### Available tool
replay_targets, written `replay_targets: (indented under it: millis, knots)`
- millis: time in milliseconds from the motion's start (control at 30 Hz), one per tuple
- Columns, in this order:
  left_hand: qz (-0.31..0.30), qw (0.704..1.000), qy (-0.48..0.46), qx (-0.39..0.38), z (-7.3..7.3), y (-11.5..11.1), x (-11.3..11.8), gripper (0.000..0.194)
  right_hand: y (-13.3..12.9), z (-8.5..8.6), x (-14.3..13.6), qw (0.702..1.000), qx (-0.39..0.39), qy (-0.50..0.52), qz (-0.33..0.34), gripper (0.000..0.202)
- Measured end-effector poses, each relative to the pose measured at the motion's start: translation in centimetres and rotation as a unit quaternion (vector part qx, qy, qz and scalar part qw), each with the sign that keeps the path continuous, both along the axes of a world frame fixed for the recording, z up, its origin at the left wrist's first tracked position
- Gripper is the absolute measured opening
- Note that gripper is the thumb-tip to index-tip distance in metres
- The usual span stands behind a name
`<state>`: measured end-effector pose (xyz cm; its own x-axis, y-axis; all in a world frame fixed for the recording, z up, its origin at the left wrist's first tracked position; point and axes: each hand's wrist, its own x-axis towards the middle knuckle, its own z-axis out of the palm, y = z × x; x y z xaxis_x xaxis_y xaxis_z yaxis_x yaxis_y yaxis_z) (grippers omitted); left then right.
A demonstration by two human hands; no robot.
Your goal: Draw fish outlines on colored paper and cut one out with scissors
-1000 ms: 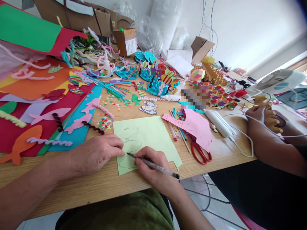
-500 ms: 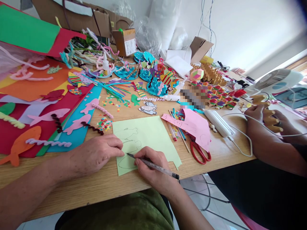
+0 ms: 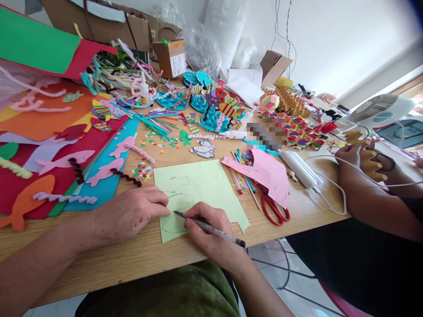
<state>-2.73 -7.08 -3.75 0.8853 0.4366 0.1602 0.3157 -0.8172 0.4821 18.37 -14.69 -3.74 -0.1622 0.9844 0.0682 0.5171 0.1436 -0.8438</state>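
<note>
A light green sheet of paper [image 3: 211, 189] lies on the table with pencil-thin fish outlines drawn on its left part. My right hand [image 3: 209, 226] grips a black-capped clear pen [image 3: 220, 232], its tip touching the paper by the lowest outline. Resting at the sheet's left edge, my left hand [image 3: 134, 211] is empty, with its fingers spread a little and the index finger pointing to the pen tip. Small cut-out fish drawings [image 3: 202, 149] lie beyond the sheet. Right of it are pink paper [image 3: 269, 169] and red-handled scissors [image 3: 276, 213].
Colored sheets [image 3: 112, 185] with paper fish cover the left side. Pipe cleaners, paper strips and a glue bottle [image 3: 144, 90] lie behind. A white power strip [image 3: 302, 169] with a cable sits right. Another person's hands [image 3: 350, 158] hold a wavy gold piece at the far right.
The view has shifted very slightly. Both my hands and the pen stay almost in the same place on the paper.
</note>
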Motion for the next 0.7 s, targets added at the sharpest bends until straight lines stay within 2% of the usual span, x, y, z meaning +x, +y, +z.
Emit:
replay_targets:
  millis: [200,367,700]
  knots:
    - [0.004,1.000,-0.004,-0.004,0.00,0.00,0.07,0.041,0.09,0.27,-0.11,1.000,0.007,0.000,-0.001,0.009]
    - [0.004,1.000,-0.002,-0.004,0.02,-0.11,-0.06,0.042,-0.01,0.19,0.13,1.000,-0.018,0.022,-0.008,0.008]
    - [0.000,1.000,-0.005,-0.011,-0.13,0.07,-0.04,0.040,0.20,0.18,-0.12,1.000,0.020,0.003,-0.006,0.009]
